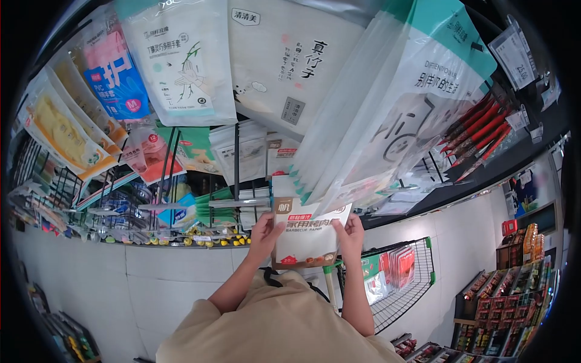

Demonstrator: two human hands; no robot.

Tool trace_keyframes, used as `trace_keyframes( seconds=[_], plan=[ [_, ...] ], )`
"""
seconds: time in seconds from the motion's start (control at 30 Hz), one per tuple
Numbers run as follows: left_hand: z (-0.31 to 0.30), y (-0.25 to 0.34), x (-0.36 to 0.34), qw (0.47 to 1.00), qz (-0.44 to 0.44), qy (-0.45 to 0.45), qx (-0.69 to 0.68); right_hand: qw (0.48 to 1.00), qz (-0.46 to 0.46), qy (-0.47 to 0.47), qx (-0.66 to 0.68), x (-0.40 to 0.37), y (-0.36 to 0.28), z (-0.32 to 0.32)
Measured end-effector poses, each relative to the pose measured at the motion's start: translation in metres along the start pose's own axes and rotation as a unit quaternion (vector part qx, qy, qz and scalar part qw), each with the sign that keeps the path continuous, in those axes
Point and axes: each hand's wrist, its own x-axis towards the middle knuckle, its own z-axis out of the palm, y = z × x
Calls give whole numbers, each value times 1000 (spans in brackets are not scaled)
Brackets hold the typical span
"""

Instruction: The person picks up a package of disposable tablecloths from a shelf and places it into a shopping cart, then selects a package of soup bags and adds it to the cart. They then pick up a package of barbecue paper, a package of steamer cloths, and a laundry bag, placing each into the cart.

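A white and brown pack of barbecue paper point(305, 242) is held upright in front of my body, its printed front facing me. My left hand point(264, 236) grips its left edge, thumb on the front. On the opposite edge, my right hand point(350, 235) pinches it the same way. Hanging packs cover part of its top. Just above is a row of large translucent bags point(363, 115) with teal tops. A similar brown and white pack point(282, 151) hangs on the rack behind.
Glove packs point(181, 66) hang on the rack at upper left, with smaller packs point(154, 154) on metal hooks below. A wire shopping cart point(417, 290) holding several packs stands at my right. Stocked shelves point(502, 302) lie farther right, and a tiled floor point(175, 266) is beneath.
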Motion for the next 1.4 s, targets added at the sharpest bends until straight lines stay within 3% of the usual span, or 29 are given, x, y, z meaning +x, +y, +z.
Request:
trace_keyframes(
  seconds=[0.33,0.7,0.8,0.9,1.13,1.27,1.33,1.4],
  plan=[
    [-8,-1,-13,999,2,-27,-38,998,45,-13,50,-25,-1,-11],
    [3,-16,-25,995,-92,-32,-19,985,107,5,135,-51,20,-33],
    [6,-19,-23,993,-110,-38,-25,975,172,-49,128,-66,37,-52],
    [17,-22,-17,991,-121,-47,-29,969,212,-126,13,-89,42,-61],
    [53,-45,7,961,-215,-167,45,977,203,-1,68,-141,40,-82],
    [76,-68,12,918,-301,-260,8,973,161,100,129,-170,57,-97],
    [81,-78,12,864,-394,-314,12,954,154,150,208,-181,51,-104],
    [103,-92,5,842,-429,-326,18,937,156,188,249,-191,46,-124]
  ],
)
